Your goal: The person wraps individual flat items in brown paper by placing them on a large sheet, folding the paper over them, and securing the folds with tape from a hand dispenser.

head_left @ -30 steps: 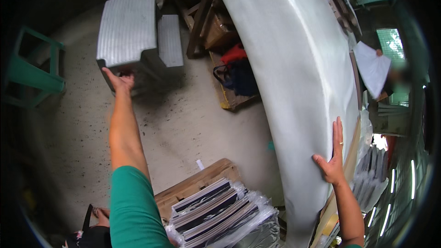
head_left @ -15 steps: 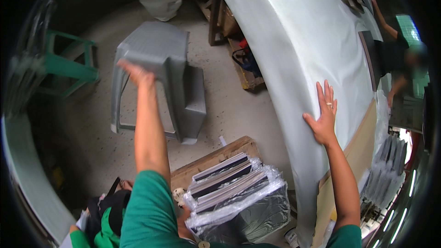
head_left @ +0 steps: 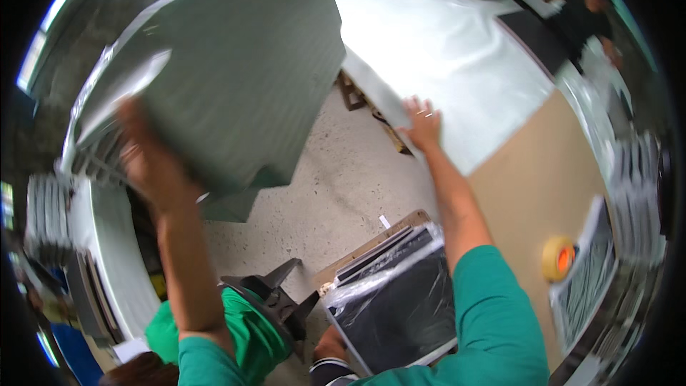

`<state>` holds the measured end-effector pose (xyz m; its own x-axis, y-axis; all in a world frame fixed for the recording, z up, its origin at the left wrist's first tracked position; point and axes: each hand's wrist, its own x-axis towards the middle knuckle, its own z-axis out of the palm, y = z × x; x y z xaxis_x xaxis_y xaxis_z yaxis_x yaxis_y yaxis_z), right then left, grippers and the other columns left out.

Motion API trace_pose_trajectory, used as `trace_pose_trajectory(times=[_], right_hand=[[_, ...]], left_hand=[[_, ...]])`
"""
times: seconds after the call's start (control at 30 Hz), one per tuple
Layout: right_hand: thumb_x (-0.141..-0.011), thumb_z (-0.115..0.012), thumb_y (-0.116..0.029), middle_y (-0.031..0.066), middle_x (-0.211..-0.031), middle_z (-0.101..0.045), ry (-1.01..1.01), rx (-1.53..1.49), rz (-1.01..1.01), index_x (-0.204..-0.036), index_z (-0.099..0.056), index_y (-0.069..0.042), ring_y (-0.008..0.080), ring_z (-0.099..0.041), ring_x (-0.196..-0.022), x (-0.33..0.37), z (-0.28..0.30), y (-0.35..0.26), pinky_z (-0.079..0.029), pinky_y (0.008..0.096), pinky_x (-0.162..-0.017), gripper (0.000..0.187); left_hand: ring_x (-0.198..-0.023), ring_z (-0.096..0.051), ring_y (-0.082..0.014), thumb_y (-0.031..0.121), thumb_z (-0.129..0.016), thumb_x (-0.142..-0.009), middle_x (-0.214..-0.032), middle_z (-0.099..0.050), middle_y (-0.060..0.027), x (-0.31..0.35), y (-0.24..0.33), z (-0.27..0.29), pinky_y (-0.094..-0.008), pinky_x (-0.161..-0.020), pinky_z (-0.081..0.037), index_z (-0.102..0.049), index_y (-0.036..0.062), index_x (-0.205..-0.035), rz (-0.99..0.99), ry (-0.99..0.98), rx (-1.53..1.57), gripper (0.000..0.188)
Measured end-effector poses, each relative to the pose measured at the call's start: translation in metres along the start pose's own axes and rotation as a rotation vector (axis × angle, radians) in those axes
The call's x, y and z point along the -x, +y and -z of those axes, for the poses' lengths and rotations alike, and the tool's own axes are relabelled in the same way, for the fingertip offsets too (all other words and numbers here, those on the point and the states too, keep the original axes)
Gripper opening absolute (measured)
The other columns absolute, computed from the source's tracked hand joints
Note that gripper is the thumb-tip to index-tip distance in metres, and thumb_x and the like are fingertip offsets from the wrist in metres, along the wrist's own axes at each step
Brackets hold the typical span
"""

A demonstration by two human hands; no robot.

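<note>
Left hand (head_left: 153,164): gripping the grey step stool (head_left: 243,64) at its near left edge; motion blur is hiding how each finger is lying.
Right hand (head_left: 423,125): lying open with its fingers spreading, palm down, pressing on the white sheet (head_left: 429,36) near its left edge and holding nothing.
Stool, one: hanging raised and tilted in the air ahead of the person, filling the upper left, its broad, faintly ribbed face showing, well above the floor (head_left: 336,171).
Tabletop (head_left: 532,164), on the right: carrying the white sheet on its far part and showing a brown surface nearer the person.
Tape roll (head_left: 549,261), one: resting on the brown part, its orange core showing.
Wrapped dark panel (head_left: 589,279), one: lying just beside the tape roll, clear film covering it.
Black panel (head_left: 532,39), one: lying at the far right of the white sheet.
Wrapped bundle (head_left: 400,300), one: sitting low in front of the person, clear plastic covering its dark top.
Dark legged frame (head_left: 275,297), one: standing left of the bundle.
Other people, two: a person in dark clothing (head_left: 582,25) is staying beyond the black panel; a person in green (head_left: 250,339) is sitting low at the near left.
</note>
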<state>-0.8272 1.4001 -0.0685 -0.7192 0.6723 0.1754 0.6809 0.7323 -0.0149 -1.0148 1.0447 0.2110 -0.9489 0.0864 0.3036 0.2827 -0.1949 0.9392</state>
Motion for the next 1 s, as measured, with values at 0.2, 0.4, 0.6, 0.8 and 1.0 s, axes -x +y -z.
trace_pose_trajectory(times=[0.2, 0.4, 0.6, 0.8, 1.0], right_hand=[[-0.078, -0.036, -0.071, 0.0174, -0.144, -0.019, 0.146, -1.734, -0.038, -0.139, -0.014, -0.003, 0.0309, -0.009, -0.135, 0.127, 0.209, -0.072, -0.004, 0.0456, -0.108, 0.095], [-0.078, -0.009, -0.075, 0.0147, -0.141, -0.028, 0.537, -1.994, 0.272, -0.138, -0.021, -0.001, 0.0270, -0.020, -0.131, 0.258, 0.446, 0.130, -0.010, 0.0414, -0.107, 0.096], [-0.081, -0.047, -0.059, 0.0161, -0.114, -0.052, 0.995, -1.978, 0.105, -0.122, -0.042, 0.004, 0.0233, -0.049, -0.108, 0.493, 0.570, 0.237, -0.038, 0.0349, -0.093, 0.075], [-0.079, -0.051, -0.057, 0.0148, -0.109, -0.056, 1.200, -1.706, -0.044, -0.118, -0.047, 0.001, 0.0264, -0.052, -0.104, 0.699, 0.613, 0.391, -0.039, 0.0399, -0.092, 0.071], [-0.087, -0.040, -0.051, 0.0098, -0.122, -0.049, 1.771, -1.363, -0.549, -0.126, -0.043, -0.007, 0.0252, -0.046, -0.111, 0.924, 0.650, 0.412, -0.036, 0.0402, -0.094, 0.059]], left_hand=[[-0.112, -0.045, -0.0182, 0.054, -0.043, -0.086, -0.121, -0.047, -0.0068, 0.091, 0.263, 0.030, -0.0336, -0.094, -0.038, -0.039, 0.0126, -0.127, -0.177, -0.179, 0.254, 0.058], [-0.112, -0.046, -0.0196, 0.055, -0.045, -0.085, -0.121, -0.047, -0.0091, 0.223, 0.372, -0.019, -0.0341, -0.094, -0.038, -0.038, 0.0097, -0.127, -0.263, -0.590, 0.282, 0.062], [-0.111, -0.046, -0.0210, 0.056, -0.046, -0.083, -0.121, -0.048, -0.0113, 0.411, 0.437, -0.088, -0.0347, -0.095, -0.037, -0.037, 0.0069, -0.128, -0.275, -0.985, 0.301, 0.067], [-0.111, -0.047, -0.0223, 0.056, -0.048, -0.082, -0.121, -0.048, -0.0135, 0.585, 0.483, -0.162, -0.0353, -0.095, -0.037, -0.036, 0.0040, -0.129, -0.248, -1.420, 0.362, 0.071], [-0.111, -0.048, -0.0237, 0.057, -0.050, -0.080, -0.121, -0.049, -0.0157, 0.707, 0.514, -0.180, -0.0359, -0.095, -0.037, -0.035, 0.0012, -0.129, -0.339, -1.772, 0.387, 0.076]])
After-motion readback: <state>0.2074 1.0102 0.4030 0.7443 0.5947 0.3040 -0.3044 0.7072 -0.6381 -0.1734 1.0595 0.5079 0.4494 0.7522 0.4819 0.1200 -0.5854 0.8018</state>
